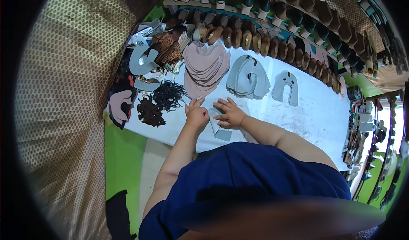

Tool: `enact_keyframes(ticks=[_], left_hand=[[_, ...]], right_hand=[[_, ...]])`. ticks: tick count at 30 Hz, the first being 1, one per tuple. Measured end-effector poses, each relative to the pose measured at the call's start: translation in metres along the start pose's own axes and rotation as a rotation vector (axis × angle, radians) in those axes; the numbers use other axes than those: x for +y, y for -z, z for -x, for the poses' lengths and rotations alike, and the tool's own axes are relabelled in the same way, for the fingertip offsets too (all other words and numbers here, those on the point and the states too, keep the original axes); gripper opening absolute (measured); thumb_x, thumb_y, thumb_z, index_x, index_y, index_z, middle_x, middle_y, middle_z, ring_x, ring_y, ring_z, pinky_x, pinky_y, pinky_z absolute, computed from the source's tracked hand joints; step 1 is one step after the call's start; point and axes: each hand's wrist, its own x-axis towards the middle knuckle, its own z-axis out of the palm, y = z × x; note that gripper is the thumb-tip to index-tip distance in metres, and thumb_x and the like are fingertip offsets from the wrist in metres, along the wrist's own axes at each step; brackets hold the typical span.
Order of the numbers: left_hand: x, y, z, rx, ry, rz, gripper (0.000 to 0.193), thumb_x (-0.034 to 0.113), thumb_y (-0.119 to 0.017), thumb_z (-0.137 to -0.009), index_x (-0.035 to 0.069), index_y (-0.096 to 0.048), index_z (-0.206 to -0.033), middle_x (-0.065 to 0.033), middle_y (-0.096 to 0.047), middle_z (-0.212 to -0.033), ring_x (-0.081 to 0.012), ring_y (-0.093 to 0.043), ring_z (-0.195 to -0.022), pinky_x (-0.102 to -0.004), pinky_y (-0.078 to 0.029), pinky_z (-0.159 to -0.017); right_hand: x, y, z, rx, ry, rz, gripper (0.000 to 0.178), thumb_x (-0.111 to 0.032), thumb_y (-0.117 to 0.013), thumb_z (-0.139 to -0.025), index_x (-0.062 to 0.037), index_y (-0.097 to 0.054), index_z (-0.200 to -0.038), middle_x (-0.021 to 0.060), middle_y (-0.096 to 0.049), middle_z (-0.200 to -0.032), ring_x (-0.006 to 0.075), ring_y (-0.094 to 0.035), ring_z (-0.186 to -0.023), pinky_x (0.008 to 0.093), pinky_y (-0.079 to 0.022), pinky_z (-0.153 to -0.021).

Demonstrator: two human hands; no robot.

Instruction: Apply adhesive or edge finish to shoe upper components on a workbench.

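Note:
A light grey, curved shoe-upper piece point(222, 133) lies on the white table close in front of me, partly hidden by my right hand. My right hand point(230, 114) rests on this piece with its fingers spread and flat. Just left of the piece, my left hand point(197, 115) is held with several fingers stretched away from me and the thumb side bent toward the piece; nothing shows in it. Beyond my hands lies a fanned stack of pink pieces point(206, 70). A fanned stack of grey U-shaped pieces point(248, 78) sits to its right, with one smaller grey group point(285, 89) farther right.
Black tangled strips point(168, 95) and a dark brown pile point(150, 112) lie left of my hands. Leopard-print pieces point(170, 48) are heaped behind them. Wooden shoe lasts point(247, 40) line the table's far edge, below racks of more lasts. A patterned curtain point(68, 91) hangs at left.

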Motion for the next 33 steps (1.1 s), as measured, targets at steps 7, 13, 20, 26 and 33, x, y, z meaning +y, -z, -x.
enact_keyframes(ticks=[7,13,20,26,33], left_hand=[[-0.004,0.001,-0.002,-0.023,-0.032,-0.041,0.009,0.013,-0.067,-0.075,0.01,-0.072,-0.068,-0.0052,-0.054,-0.141,-0.0329,-0.034,-0.141,-0.0609,-0.009,-0.118],[-0.013,0.001,-0.007,-0.087,-0.093,-0.042,0.007,0.015,-0.069,-0.073,0.012,-0.071,-0.066,-0.0038,-0.054,-0.141,-0.031,-0.035,-0.14,-0.0654,-0.006,-0.116],[-0.023,0.01,-0.009,-0.184,-0.113,-0.012,0.006,0.02,-0.072,-0.072,0.014,-0.074,-0.069,-0.0043,-0.051,-0.146,-0.0346,-0.029,-0.144,-0.0661,-0.002,-0.116],[-0.024,0.018,0.005,-0.061,-0.061,-0.018,0.01,0.027,-0.076,-0.07,0.021,-0.079,-0.076,-0.0086,-0.041,-0.156,-0.0417,-0.019,-0.148,-0.067,0.002,-0.115],[0.006,0.018,0.022,0.015,0.03,-0.108,0.011,0.02,-0.069,-0.077,0.017,-0.076,-0.069,-0.015,-0.036,-0.158,-0.0406,-0.018,-0.15,-0.064,0.002,-0.117]], right_hand=[[0.0,-0.001,0.0,0.003,0.01,0.0,0.038,-0.043,-0.07,-0.08,-0.0305,-0.074,-0.116,0.0093,-0.041,-0.153,0.0332,-0.03,-0.146,0.0624,-0.02,-0.116],[-0.001,-0.001,0.0,-0.003,0.007,-0.006,0.039,-0.042,-0.071,-0.079,-0.0309,-0.073,-0.117,0.0091,-0.041,-0.153,0.0329,-0.03,-0.146,0.0622,-0.02,-0.116],[-0.002,0.002,-0.002,-0.015,-0.001,-0.01,0.04,-0.04,-0.072,-0.079,-0.0306,-0.073,-0.117,0.0103,-0.042,-0.153,0.0335,-0.03,-0.146,0.0618,-0.019,-0.117],[-0.002,0.004,-0.003,-0.025,-0.008,-0.002,0.04,-0.041,-0.07,-0.08,-0.0311,-0.072,-0.118,0.0109,-0.042,-0.152,0.0337,-0.029,-0.146,0.0602,-0.018,-0.118],[-0.005,0.001,0.0,0.006,0.004,0.028,0.039,-0.042,-0.068,-0.08,-0.032,-0.073,-0.117,0.0119,-0.043,-0.151,0.0361,-0.03,-0.145,0.0597,-0.021,-0.116]])
